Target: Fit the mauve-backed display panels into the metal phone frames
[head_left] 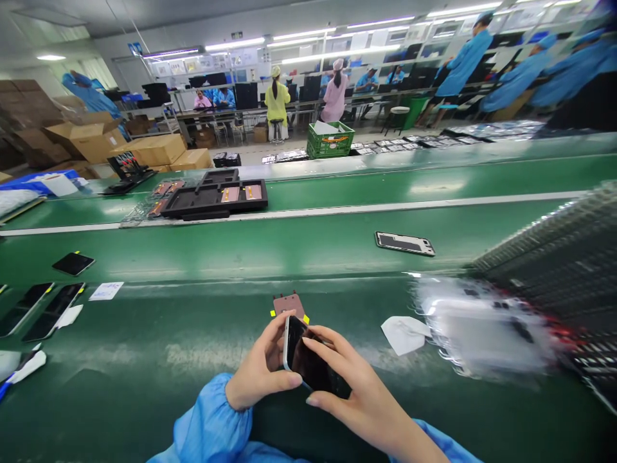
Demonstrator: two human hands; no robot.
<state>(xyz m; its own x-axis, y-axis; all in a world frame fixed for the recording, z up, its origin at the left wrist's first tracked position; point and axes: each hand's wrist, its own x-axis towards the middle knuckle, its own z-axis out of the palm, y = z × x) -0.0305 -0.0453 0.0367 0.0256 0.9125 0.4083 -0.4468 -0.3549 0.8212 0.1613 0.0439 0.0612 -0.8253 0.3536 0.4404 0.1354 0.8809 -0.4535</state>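
Both my left hand (260, 363) and my right hand (359, 386) grip a black-screened smartphone (311, 357) with a pale edge, tilted above the green conveyor belt (144, 392). My right fingers lie across its dark face. Just beyond the phone, a copper-coloured plate (289, 305) with yellow tabs lies on the belt, partly hidden by the phone and my left fingers. To the right of my right hand lies a white sheet of film or paper (403, 334). A blurred clear plastic tray (482, 328) sits farther right.
A phone back panel (405, 243) lies on the belt ahead. Several dark phones (53, 312) lie at left. Black trays (214, 196) hold copper plates on the far belt. Dark stacked trays (554, 270) rise at right. Co-workers in blue gowns (465, 64) stand beyond.
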